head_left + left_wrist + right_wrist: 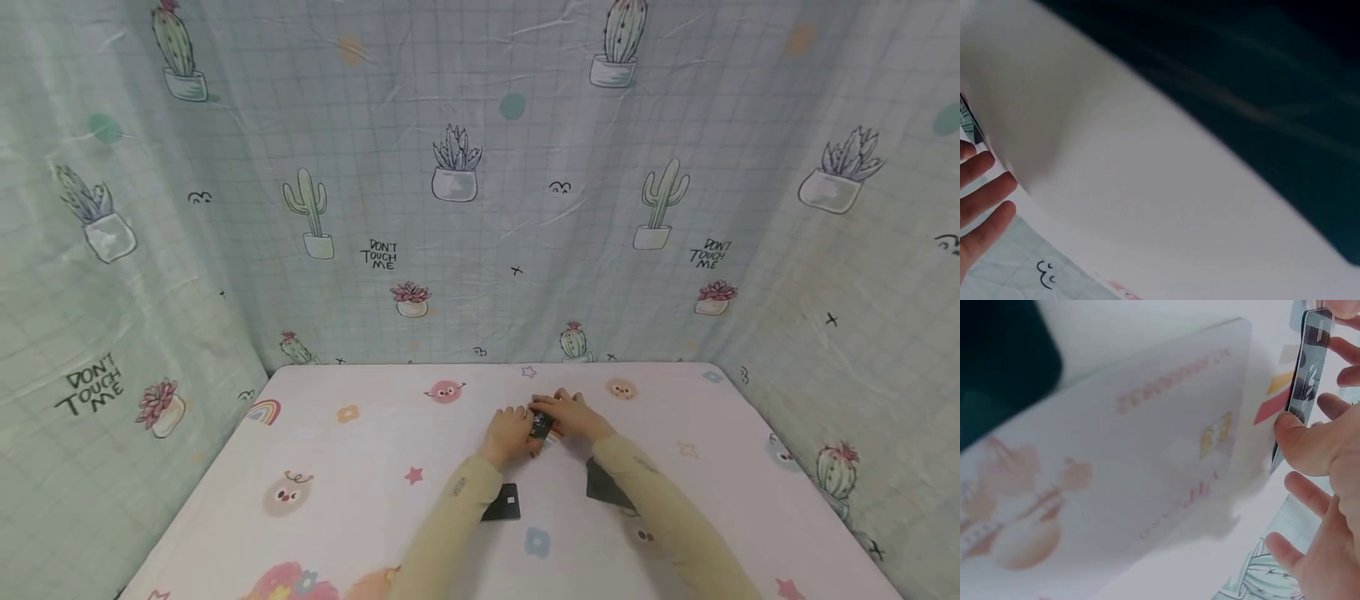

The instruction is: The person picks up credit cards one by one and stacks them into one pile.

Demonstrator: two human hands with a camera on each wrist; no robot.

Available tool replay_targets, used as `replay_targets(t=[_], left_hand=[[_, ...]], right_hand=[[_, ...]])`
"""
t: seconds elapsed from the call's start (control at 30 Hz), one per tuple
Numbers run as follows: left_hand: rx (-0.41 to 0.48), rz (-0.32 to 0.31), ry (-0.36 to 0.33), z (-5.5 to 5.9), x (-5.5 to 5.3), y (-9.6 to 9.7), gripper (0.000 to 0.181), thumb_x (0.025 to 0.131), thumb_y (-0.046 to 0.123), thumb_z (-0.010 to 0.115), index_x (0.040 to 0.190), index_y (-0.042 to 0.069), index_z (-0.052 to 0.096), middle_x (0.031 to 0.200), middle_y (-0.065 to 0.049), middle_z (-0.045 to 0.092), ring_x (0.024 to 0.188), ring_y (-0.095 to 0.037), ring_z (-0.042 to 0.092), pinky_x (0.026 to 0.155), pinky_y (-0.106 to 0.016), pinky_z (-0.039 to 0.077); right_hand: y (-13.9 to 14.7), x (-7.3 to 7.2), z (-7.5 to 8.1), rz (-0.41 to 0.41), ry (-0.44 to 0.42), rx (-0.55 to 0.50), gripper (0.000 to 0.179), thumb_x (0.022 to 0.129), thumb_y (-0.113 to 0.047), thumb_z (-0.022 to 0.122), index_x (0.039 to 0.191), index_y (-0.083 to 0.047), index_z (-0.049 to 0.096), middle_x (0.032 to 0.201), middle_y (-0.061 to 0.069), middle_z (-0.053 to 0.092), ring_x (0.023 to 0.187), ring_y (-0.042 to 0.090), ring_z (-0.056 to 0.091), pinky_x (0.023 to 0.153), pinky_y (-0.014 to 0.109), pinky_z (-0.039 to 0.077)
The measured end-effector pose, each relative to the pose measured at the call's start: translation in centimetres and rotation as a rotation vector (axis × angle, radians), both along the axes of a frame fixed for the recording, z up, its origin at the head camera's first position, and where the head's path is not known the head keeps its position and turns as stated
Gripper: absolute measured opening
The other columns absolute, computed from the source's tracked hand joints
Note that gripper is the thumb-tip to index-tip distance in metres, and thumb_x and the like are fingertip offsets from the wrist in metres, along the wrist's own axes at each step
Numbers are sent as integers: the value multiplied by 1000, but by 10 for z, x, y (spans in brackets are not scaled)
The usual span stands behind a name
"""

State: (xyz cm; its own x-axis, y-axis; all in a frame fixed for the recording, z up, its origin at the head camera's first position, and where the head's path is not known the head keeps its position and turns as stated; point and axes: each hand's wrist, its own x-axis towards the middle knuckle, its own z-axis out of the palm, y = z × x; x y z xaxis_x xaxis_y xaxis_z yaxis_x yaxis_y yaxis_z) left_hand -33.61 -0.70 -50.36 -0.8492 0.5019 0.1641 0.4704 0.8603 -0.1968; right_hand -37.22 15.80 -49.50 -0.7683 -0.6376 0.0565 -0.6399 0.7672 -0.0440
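Up towards the far side of the tabletop (360, 467), right of centre, gripping the dark patterned card (542, 425) with both hands! Pinching one end with the right hand (568, 412), thumb on the face, forefinger behind, with the other fingers spread loose beyond. Holding on at the opposite end with the left hand (510, 433), clamped there too, very close to the right. In the left wrist view, catching just a few extended fingers and a sliver of that card at the edge.

Nearer in, spotting a black card (512, 507) with a small pale square, partly covered by the left sleeve (450, 525). Across to the right, finding a dark flat piece (603, 487), half hidden by the right sleeve (675, 508). Looming large at the right wrist, showing a pale card (1166, 456) with a gold chip and reddish characters, badly blurred. And behind, taking in a hanging cloth (525, 283) printed with potted cacti and the words DON'T TOUCH ME.
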Motion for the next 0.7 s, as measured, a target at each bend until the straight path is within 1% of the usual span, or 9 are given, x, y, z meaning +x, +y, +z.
replay_targets(t=[0.1,0.2,0.3,0.37,0.47,0.6,0.7], left_hand=[[7,22,-5,-1,0,2,60,79,54,54,118,8,53,102,-3,59,86,-17,56,73,-32,45],[10,32,-2,-4,-1,2,62,77,56,55,118,9,53,103,-3,59,87,-17,57,75,-35,44],[5,32,13,-7,-1,2,61,76,56,55,116,10,54,100,-2,59,86,-17,57,74,-34,43],[-1,24,25,-7,-1,1,61,76,56,55,115,10,55,99,-2,60,85,-17,58,73,-33,43],[-11,4,31,-5,0,0,59,76,56,56,114,10,55,98,-1,60,84,-16,58,72,-31,42],[-48,-20,0,0,-2,-2,55,78,54,55,114,12,55,101,0,60,87,-16,58,76,-29,43],[-63,-62,-22,0,-7,-7,51,79,52,55,113,14,56,101,1,60,89,-15,58,80,-29,44]], right_hand=[[-2,-1,1,-7,-18,22,52,80,3,54,128,-16,48,133,3,47,91,21,43,73,46,36],[-4,-2,2,-11,-37,29,49,82,2,52,128,-16,48,133,3,47,90,21,42,74,49,36],[-4,-1,1,-4,-47,24,45,84,-1,52,127,-16,49,131,4,48,90,21,41,75,51,35],[-2,0,0,8,-34,24,43,84,-3,53,125,-15,50,129,6,49,91,22,40,74,51,35],[1,0,0,26,1,22,42,82,-5,57,123,-15,53,124,7,51,91,24,40,72,51,36],[3,1,2,40,42,33,43,78,-10,63,120,-15,54,117,6,54,90,24,42,69,45,35],[3,3,4,16,35,65,44,78,-22,65,121,-19,54,115,3,54,93,24,42,71,44,35]])
